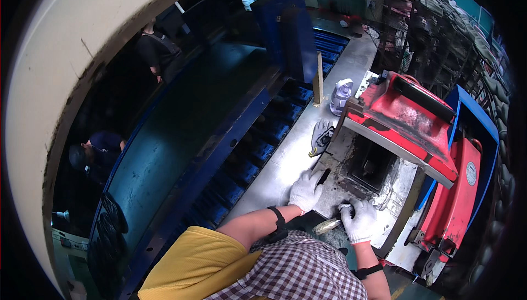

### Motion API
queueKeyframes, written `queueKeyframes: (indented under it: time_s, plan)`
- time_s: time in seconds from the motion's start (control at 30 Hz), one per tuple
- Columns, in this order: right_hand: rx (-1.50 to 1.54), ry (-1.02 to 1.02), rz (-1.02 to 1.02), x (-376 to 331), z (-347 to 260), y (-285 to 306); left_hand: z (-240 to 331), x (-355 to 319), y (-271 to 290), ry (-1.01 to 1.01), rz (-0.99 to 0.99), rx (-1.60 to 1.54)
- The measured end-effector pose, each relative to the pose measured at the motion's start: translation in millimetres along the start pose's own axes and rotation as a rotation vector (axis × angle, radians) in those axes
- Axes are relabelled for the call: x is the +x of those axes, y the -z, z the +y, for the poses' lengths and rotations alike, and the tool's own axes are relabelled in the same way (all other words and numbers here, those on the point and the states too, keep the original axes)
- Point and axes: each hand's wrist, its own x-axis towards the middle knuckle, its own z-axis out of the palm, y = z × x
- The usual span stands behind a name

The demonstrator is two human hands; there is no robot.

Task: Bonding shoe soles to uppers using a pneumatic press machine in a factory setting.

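Observation:
My left hand, in a white knit glove, lies on the metal bench top with its fingers stretched toward a short black slot or bar. My right hand, also gloved in white, is closed beside the bench's near edge. Its curled fingers hide most of what they hold; a small dark and shiny bit shows at the fingertips. Just left of these fingers is a pale, stick-like piece, tilted; whether it is in the hand I cannot tell. Beyond both hands, a dark square opening sits under a raised red machine head.
A grey work glove and a clear bottle are on the bench beyond my left hand. A wooden stick stands upright there. Blue machinery runs along the left. Another red machine part is at right. Other people stand far left.

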Motion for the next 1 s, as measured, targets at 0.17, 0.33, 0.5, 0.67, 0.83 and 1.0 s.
queueKeyframes:
  time_s: [0.17,0.33,0.5,0.67,0.83,1.0]
  plan:
    - [0.001,-0.027,0.015,-1.2,-2.5,-2.2,1.1,0.5,3.7,0.02,-0.031,-0.028]
    - [-0.013,0.004,0.07,-1.9,-0.6,-6.4,1.3,0.4,4.1,0.009,-0.019,-0.029]
    - [0.008,0.005,0.101,-3.8,0.1,-10.0,-0.4,0.6,6.3,-0.02,-0.005,-0.048]
    - [0.006,0.006,0.098,-4.2,0.7,-11.6,1.2,0.6,9.4,-0.001,-0.013,-0.092]
    - [-0.008,0.003,0.084,-5.0,1.0,-11.8,-0.8,-2.5,6.6,-0.043,0.088,-0.07]
    - [-0.026,-0.037,0.063,-6.6,-0.7,-11.4,-13.1,-5.1,-6.7,-0.046,0.152,-0.091]
